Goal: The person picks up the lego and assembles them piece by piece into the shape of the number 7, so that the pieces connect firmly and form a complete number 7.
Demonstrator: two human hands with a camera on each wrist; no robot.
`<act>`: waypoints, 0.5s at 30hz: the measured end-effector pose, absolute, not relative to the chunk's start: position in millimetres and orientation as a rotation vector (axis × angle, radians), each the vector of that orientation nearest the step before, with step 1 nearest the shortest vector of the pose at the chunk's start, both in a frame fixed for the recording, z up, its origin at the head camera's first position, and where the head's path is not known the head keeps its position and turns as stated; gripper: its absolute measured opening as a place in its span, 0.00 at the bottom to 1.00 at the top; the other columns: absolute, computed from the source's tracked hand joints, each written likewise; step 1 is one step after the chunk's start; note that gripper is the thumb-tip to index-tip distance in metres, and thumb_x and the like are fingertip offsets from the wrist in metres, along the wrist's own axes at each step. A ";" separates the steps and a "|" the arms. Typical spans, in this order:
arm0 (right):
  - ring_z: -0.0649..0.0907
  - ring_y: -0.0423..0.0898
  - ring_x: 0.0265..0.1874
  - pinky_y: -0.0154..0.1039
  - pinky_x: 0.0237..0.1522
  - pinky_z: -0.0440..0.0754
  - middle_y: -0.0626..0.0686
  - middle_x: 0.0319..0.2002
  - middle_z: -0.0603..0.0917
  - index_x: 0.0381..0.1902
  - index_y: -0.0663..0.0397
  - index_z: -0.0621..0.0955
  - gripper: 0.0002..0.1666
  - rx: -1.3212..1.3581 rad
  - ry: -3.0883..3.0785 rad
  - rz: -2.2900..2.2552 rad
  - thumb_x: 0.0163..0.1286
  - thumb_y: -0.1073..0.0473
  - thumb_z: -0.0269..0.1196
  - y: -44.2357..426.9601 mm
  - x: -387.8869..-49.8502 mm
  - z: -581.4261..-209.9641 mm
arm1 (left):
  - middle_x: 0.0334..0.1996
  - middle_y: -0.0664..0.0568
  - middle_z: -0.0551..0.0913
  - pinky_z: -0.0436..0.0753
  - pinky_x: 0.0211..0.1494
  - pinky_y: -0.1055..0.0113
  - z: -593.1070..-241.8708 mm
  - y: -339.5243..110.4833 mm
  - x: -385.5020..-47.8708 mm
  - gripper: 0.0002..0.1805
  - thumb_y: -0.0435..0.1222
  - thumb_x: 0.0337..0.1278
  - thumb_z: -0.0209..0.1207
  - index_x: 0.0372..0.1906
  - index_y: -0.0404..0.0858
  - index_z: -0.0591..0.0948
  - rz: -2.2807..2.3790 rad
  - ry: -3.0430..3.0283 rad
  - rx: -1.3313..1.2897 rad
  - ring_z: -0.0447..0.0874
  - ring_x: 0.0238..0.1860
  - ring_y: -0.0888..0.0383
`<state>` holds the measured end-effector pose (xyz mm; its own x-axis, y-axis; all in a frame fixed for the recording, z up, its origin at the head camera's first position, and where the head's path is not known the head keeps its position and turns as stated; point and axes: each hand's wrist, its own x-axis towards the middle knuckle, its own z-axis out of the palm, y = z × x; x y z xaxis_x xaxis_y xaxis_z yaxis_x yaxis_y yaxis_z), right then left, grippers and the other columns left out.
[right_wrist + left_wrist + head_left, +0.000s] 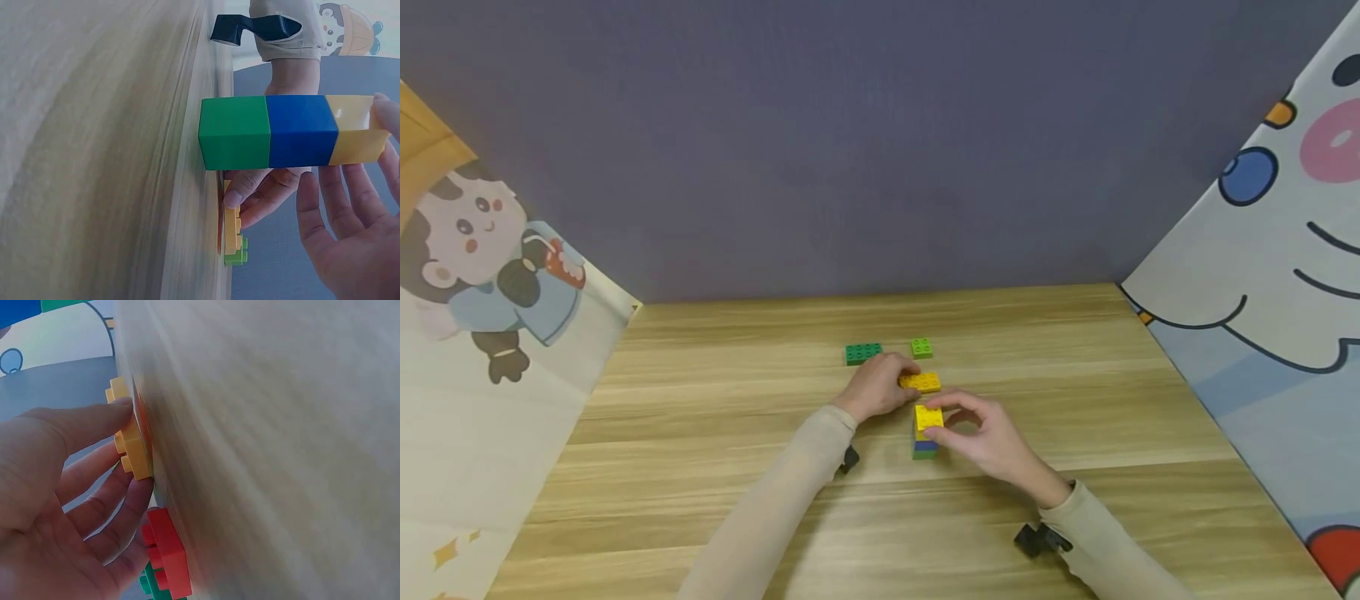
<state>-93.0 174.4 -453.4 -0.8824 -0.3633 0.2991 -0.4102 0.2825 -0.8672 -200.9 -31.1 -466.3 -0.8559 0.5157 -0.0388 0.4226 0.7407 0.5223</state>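
Observation:
My left hand (880,387) pinches a long yellow brick (927,382) lying on the table; in the left wrist view the thumb presses its studded side and the fingers are behind it. My right hand (983,437) grips the yellow top brick (929,414) of an upright stack between thumb and fingers. Beneath that brick come a blue brick (301,131) and a green brick (235,133) at the bottom. A red brick (167,553) lies by the left hand's outer fingers in the left wrist view; the hand hides it in the head view.
A dark green brick (862,354) and a small light green brick (921,348) lie farther back on the wooden table (700,433). A grey wall (880,150) rises behind the table, and panels with cartoon pictures stand at both sides.

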 end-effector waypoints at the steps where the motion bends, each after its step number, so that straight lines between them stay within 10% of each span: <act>1: 0.85 0.34 0.53 0.43 0.50 0.90 0.57 0.59 0.88 0.55 0.54 0.87 0.18 0.747 -2.481 1.701 0.68 0.67 0.74 174.1 -93.1 -453.4 | 0.62 0.48 0.88 0.83 0.68 0.55 -466.5 -31.6 -200.8 0.22 0.42 0.68 0.72 0.62 0.39 0.87 0.765 2.762 0.752 0.86 0.62 0.51; 15: 0.86 0.35 0.51 0.42 0.49 0.90 0.56 0.56 0.89 0.55 0.52 0.87 0.18 0.751 -2.479 1.710 0.68 0.66 0.74 174.4 -95.8 -454.9 | 0.64 0.47 0.87 0.83 0.69 0.54 -462.5 -40.3 -196.8 0.21 0.43 0.70 0.70 0.63 0.40 0.87 0.842 2.751 0.765 0.85 0.63 0.50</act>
